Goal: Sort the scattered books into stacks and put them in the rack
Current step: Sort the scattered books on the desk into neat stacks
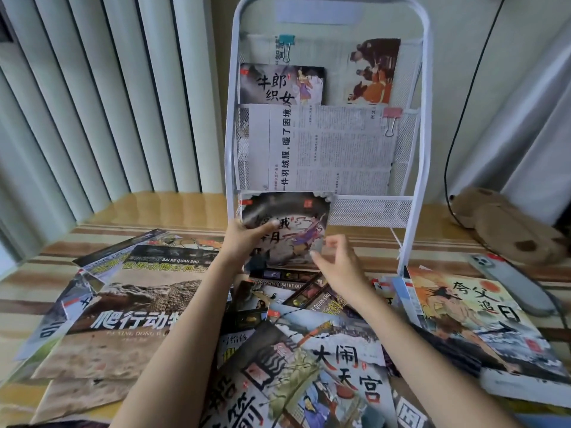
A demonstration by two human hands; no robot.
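A white wire rack (423,125) stands on the table at the back. Its upper pockets hold a grey picture book (278,84) and clipped newspaper sheets (340,149). In front of the rack's lowest pocket I hold a thin picture book (296,217) upright. My left hand (244,239) grips its left edge, thumb across the cover. My right hand (336,261) is at the book's lower right corner, fingers spread, barely touching it. Scattered books cover the table below, among them a large reptile book (123,319) and a colourful picture book (333,362).
A picture book with a running figure (472,319) lies on a small stack at the right. A phone (509,279) and a brown plush toy (506,223) lie beyond it, with a black cable (448,168) hanging down the wall. Vertical blinds (92,103) fill the left.
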